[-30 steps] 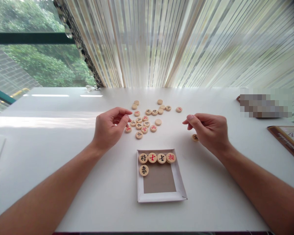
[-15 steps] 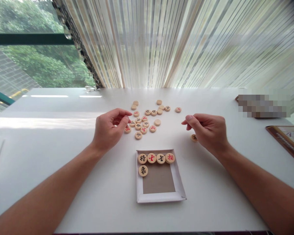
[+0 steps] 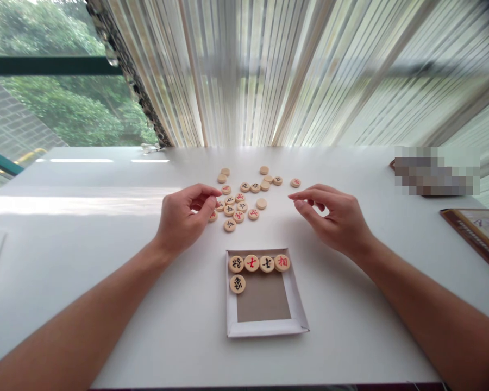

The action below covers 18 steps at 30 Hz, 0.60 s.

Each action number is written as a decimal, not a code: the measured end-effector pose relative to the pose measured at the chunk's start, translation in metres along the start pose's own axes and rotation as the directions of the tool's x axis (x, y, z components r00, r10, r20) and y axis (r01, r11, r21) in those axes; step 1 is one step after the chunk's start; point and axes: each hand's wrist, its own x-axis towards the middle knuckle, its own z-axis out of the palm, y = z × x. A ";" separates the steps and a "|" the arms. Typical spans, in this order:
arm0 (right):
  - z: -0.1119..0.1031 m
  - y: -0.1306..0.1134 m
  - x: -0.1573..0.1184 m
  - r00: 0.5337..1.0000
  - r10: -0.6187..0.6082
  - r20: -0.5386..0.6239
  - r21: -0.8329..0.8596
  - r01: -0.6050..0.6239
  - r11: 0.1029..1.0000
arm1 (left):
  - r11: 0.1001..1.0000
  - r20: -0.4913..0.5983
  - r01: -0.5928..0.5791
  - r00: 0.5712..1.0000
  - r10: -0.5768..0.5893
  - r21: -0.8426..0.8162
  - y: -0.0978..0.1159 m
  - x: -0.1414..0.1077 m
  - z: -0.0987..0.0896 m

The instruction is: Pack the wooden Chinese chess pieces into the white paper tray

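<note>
Pointing inward over the table point(image 3: 167, 326), the right hand point(image 3: 333, 220) is shown in the head view with forefinger stretched and thumb held slightly apart; no piece can be seen in its grip. The left hand point(image 3: 185, 217) is held at the near-left edge of the loose pieces point(image 3: 230, 225), fingers half curled and thumb close to the forefinger. Its grip is judged to be loosely parted, as nothing is seen pinched; contact with the pieces just behind the thumb cannot be told.

Five pieces are held by the tray point(image 3: 269, 328): four in a row along its far wall, and a black-marked piece point(image 3: 237, 284) alone beneath the leftmost. The loose pieces are scattered beyond the tray, between the hands; a red-marked piece point(image 3: 295, 183) is placed just past the right forefinger.

Compared with half a second ago, the right hand has been uncurled and brought inward. The piece that was seen below it is no longer visible, possibly hidden by the hand. The left hand has hardly been moved and the tray's filling is unchanged, so filling is judged to be paused at five, with most pieces left outside.
</note>
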 end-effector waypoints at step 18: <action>0.037 -0.007 0.014 0.909 -0.157 0.386 -0.295 0.283 0.912 | 1.000 0.022 -0.027 0.999 0.028 -0.008 0.002 -0.001 0.006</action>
